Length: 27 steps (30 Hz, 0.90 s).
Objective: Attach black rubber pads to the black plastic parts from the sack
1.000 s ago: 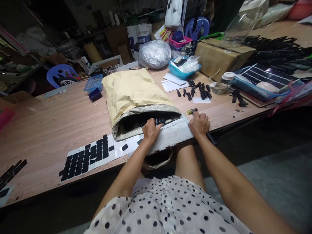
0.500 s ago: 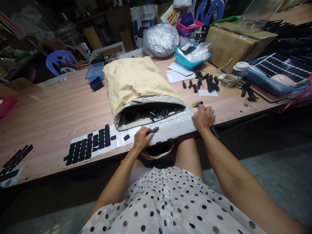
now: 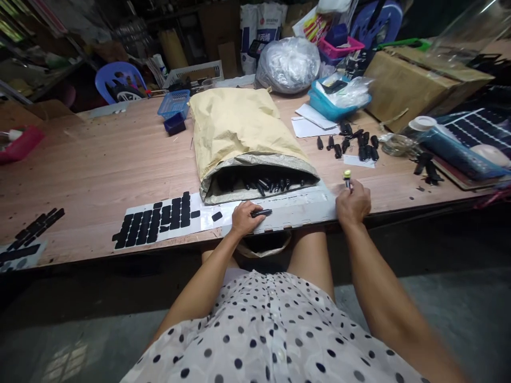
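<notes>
My left hand [image 3: 244, 218] is closed on a small black part [image 3: 262, 213] and rests on a white sheet [image 3: 297, 210] at the table's near edge. Just beyond it a tan sack [image 3: 239, 133] lies open towards me, with several similar black parts [image 3: 271, 184] in its mouth. My right hand [image 3: 353, 203] is closed round a thin tool with a yellow tip [image 3: 347, 177], held upright at the sheet's right end. Left of my hand lies a white backing sheet covered with black rectangular pads [image 3: 157, 222].
More black parts [image 3: 355, 144] and white papers [image 3: 309, 121] lie behind my right hand. A cardboard box [image 3: 419, 82], blue trays [image 3: 337, 106] and a solar panel [image 3: 475, 130] crowd the right. A small blue basket [image 3: 173, 103] stands left of the sack; black strips [image 3: 34, 229] lie far left.
My left hand came out of the sack's mouth holding a black part and set it down on the white sheet. My right hand picked up the yellow-tipped tool and stood it upright.
</notes>
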Available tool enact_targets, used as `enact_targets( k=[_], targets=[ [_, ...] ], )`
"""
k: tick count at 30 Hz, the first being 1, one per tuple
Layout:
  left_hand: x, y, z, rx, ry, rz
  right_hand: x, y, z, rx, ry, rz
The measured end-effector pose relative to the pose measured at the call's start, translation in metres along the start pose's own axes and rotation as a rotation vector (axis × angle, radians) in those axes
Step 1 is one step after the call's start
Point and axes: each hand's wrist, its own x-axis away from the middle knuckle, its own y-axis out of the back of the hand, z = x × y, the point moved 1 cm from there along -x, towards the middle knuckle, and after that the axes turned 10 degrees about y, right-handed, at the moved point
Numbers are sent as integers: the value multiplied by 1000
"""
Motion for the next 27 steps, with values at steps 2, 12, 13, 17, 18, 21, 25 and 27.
enact_targets(
  k=[2, 12, 13, 17, 18, 21, 25, 27],
  targets=[
    [0, -1, -1, 4, 0, 7, 21, 8, 11, -155, 86, -44],
    [-5, 2, 4, 58, -46, 86, 139, 9, 85, -515, 553, 327],
    [-5, 2, 5, 63, -55, 92, 142, 9, 88, -506, 576, 332],
    [-6, 1, 6, 80, -86, 104, 146, 8, 94, -442, 636, 317],
    [-6, 0, 6, 85, -89, 101, 147, 8, 94, -417, 645, 327],
    [-6, -1, 6, 95, -85, 88, 146, 5, 93, -347, 651, 372],
    [-6, -2, 7, 105, -81, 72, 140, 8, 91, -342, 638, 314],
    [-6, -2, 7, 112, -82, 67, 138, 10, 89, -352, 634, 279]
  ],
)
